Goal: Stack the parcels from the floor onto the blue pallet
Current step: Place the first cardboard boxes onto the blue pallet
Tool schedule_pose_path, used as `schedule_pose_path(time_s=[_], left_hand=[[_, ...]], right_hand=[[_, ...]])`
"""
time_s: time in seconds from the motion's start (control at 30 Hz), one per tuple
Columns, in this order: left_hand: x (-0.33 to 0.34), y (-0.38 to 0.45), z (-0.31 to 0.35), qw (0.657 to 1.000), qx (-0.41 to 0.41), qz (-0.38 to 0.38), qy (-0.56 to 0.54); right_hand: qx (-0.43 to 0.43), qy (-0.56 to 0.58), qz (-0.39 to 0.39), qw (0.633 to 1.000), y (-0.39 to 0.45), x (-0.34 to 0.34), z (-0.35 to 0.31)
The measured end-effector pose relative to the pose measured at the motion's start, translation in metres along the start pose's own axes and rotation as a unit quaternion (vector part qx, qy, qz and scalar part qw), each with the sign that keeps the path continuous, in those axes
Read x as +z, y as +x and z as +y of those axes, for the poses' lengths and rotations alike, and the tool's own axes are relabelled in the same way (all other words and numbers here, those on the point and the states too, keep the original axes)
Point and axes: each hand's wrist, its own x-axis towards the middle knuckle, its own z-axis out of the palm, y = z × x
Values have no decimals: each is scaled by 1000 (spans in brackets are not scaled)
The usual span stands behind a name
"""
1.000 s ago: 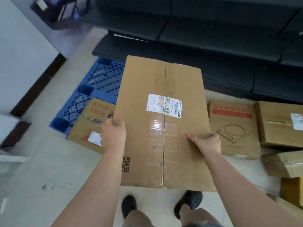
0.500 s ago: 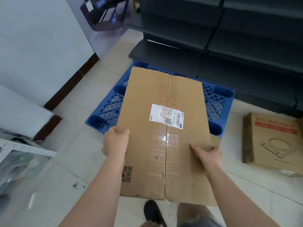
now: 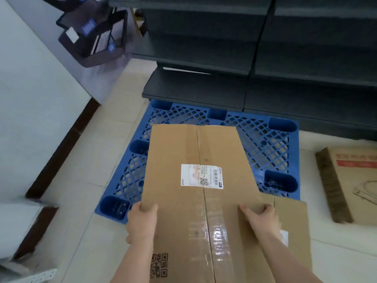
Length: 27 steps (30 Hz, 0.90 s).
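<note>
We see large taped parcel [image 3: 195, 190] held between both hands, long axis running away from us, far end over near half of blue pallet [image 3: 265, 144]. Left hand [image 3: 140, 223] grips parcel's left edge, thumb curled on top. Right hand [image 3: 261, 219] grips right edge, thumb on top face. Both grips sit toward parcel's near end. Second parcel [image 3: 293, 221] beneath, at pallet's near right corner. Printed box [image 3: 353, 184] on floor [image 3: 85, 160], right of pallet. Dark shelving [image 3: 255, 58] behind pallet's far edge.

My left hand [image 3: 142, 219] and right hand [image 3: 260, 218] are both bare: no gloves, no rings, no watch at either wrist. My forearms are bare too, with no sleeve showing anywhere up to the bottom edge of the view.
</note>
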Motion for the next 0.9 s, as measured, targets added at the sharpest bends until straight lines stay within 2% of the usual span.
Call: schedule_pose_path(time_s=[0.17, 0.4, 0.6, 0.7, 0.8, 0.83, 0.9], left_hand=[[27, 82, 70, 999, 18, -17, 26], [91, 162, 192, 994, 87, -52, 43], [168, 239, 289, 985, 129, -115, -22], [211, 279, 306, 981, 142, -122, -51], [256, 321, 296, 975, 151, -144, -75], [271, 334, 287, 974, 147, -157, -72], [299, 357, 253, 973, 147, -177, 13]], right_hand=[[35, 6, -3, 999, 51, 21, -62], [72, 31, 64, 995, 136, 26, -145], [35, 57, 131, 989, 247, 38, -212], [15, 74, 147, 986, 306, 55, -229], [-13, 61, 144, 988, 357, 85, -225], [-19, 55, 128, 990, 371, 97, -217], [-22, 25, 62, 998, 390, 127, -188]])
